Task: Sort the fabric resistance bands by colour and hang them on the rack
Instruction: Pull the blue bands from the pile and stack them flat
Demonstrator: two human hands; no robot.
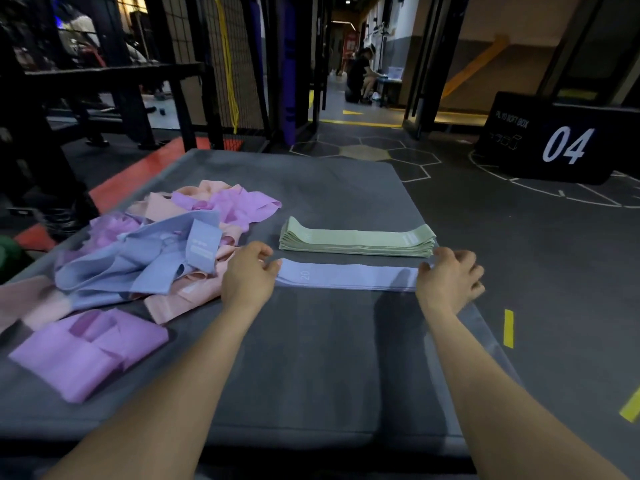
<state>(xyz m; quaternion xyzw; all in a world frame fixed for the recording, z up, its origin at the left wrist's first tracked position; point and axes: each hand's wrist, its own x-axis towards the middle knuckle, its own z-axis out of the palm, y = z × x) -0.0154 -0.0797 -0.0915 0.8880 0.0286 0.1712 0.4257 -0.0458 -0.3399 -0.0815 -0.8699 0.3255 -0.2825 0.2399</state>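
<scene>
Blue bands (346,277) flat in a thin stack on grey mat (311,358), near side of a taller green stack (356,241). Left hand (247,275) pinching the blue stack's left end, right hand (446,277) curled round its right end. Unsorted heap (156,244) of blue, pink and purple bands on the left; purple folded pile (86,351) nearer. Black box (550,143) marked 04 far right on floor.

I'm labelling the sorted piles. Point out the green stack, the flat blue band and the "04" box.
green stack (356,240): head view, top band's middle.
flat blue band (346,277): head view, centre.
"04" box (540,161): head view, front face.
</scene>
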